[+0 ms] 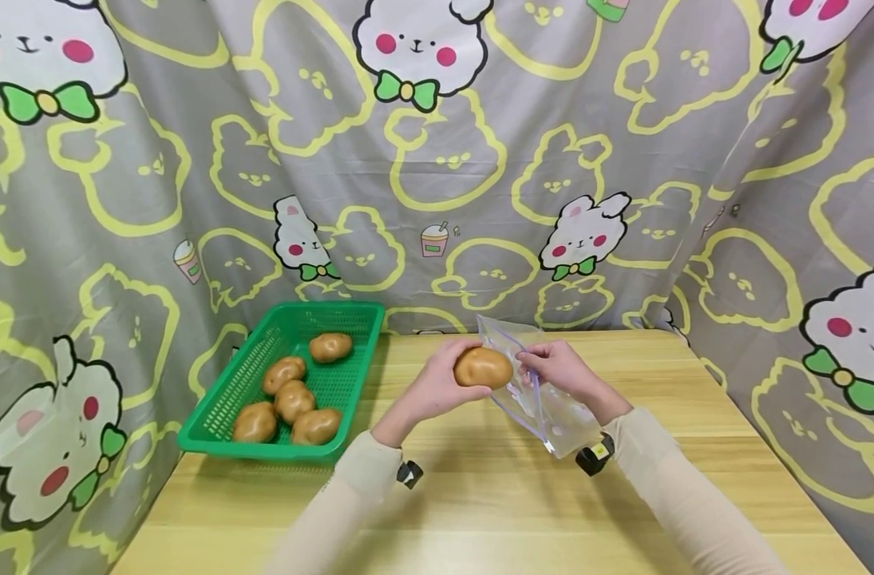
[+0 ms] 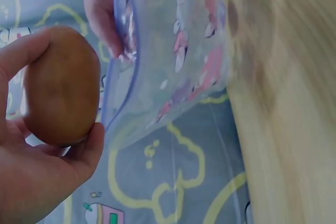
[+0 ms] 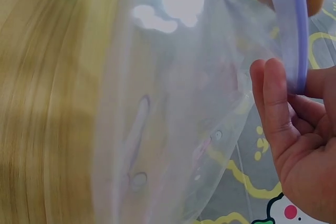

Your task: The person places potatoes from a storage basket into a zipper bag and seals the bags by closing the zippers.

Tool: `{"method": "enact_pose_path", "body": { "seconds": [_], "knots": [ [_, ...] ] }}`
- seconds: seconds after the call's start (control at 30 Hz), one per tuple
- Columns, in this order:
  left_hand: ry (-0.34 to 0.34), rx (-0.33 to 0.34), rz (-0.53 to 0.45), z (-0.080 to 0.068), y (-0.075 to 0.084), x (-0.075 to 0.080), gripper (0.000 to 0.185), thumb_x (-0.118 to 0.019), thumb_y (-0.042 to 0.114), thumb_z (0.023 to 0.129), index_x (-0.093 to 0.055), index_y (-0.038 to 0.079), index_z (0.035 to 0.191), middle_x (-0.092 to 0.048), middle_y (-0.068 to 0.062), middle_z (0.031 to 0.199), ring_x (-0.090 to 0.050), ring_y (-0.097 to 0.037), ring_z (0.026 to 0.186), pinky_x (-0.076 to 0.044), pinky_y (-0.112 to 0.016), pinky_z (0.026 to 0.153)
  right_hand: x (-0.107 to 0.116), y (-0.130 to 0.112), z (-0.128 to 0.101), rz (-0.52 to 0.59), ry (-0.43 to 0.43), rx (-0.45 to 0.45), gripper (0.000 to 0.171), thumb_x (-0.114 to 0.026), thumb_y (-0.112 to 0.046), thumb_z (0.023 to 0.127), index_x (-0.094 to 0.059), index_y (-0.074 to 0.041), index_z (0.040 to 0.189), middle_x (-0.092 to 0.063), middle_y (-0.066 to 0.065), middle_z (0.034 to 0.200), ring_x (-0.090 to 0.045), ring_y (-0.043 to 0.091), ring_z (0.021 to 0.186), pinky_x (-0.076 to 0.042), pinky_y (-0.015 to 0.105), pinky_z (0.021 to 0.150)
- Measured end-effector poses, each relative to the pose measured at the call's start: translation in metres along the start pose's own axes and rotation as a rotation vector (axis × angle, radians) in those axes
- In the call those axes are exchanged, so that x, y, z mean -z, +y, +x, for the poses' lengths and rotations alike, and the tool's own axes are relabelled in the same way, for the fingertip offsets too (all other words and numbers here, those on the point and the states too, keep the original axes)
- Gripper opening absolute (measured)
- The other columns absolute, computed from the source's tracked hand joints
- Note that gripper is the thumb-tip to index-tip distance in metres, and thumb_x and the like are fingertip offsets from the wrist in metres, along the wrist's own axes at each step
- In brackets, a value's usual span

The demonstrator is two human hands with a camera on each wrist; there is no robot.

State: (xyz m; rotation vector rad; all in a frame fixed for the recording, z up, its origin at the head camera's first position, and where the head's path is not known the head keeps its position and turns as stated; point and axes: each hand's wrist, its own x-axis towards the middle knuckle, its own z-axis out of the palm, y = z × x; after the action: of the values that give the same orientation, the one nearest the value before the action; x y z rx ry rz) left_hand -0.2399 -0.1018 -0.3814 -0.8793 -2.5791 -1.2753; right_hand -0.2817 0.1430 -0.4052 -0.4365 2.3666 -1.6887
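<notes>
Head view: left hand (image 1: 440, 385) has its fingers curled round a smooth brown oval potato (image 1: 484, 368), right by the mouth of a clear printed plastic bag with purple edging (image 1: 569, 423). Right hand (image 1: 562, 371) pinches the bag's rim. Five more brown potatoes (image 1: 294, 402) sit in a green plastic basket (image 1: 264, 451) on the pale wooden table (image 1: 465, 511).

Left wrist: potato's just outside the bag, can't tell if they touch.

Right wrist: fingers nipped together on the purple strip.
</notes>
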Motion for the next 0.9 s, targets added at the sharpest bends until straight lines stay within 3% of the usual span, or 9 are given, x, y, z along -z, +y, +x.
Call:
{"method": "enact_pose_path", "body": {
  "seconds": [0.2, 0.5, 0.63, 0.9],
  "knots": [
    [0.037, 0.010, -0.018, -0.003, -0.005, -0.015, 0.069, -0.084, 0.021, 0.071, -0.052, 0.013, 0.131, -0.052, -0.006, 0.123, -0.054, -0.020, 0.103, -0.045, -0.037, 0.086, 0.001, 0.001, 0.002, 0.063, -0.021, 0.001, 0.029, -0.052, -0.014, 0.098, -0.065, 0.011, 0.094, -0.065, 0.015, 0.074, -0.060, 0.014, 0.059, -0.053, 0.029, 0.056],
    [0.071, -0.038, 0.008, -0.006, -0.015, -0.029, 0.072, -0.086, 0.025, 0.068, -0.054, 0.010, 0.130, -0.051, -0.006, 0.120, -0.054, -0.019, 0.102, -0.047, -0.036, 0.084, 0.002, -0.002, 0.000, -0.029, -0.007, 0.018, 0.034, -0.054, -0.021, 0.098, -0.066, 0.011, 0.094, -0.065, 0.008, 0.071, -0.059, 0.011, 0.059, -0.053, 0.028, 0.059],
    [0.068, -0.022, 0.037, -0.008, -0.015, -0.032, 0.071, -0.085, 0.028, 0.069, -0.054, 0.015, 0.131, -0.050, -0.006, 0.121, -0.053, -0.020, 0.102, -0.048, -0.036, 0.082, 0.001, -0.004, -0.001, -0.046, -0.002, 0.018, 0.034, -0.054, -0.021, 0.097, -0.066, 0.010, 0.094, -0.065, 0.007, 0.070, -0.059, 0.011, 0.059, -0.054, 0.029, 0.060],
    [0.017, 0.003, 0.064, -0.012, -0.013, -0.036, 0.071, -0.081, 0.025, 0.075, -0.049, 0.011, 0.137, -0.046, -0.011, 0.127, -0.041, -0.027, 0.117, -0.045, -0.040, 0.088, -0.001, -0.009, 0.000, -0.023, -0.014, 0.028, 0.035, -0.055, -0.021, 0.097, -0.065, 0.012, 0.096, -0.064, 0.008, 0.068, -0.058, 0.011, 0.057, -0.053, 0.029, 0.060]
  ]
}}
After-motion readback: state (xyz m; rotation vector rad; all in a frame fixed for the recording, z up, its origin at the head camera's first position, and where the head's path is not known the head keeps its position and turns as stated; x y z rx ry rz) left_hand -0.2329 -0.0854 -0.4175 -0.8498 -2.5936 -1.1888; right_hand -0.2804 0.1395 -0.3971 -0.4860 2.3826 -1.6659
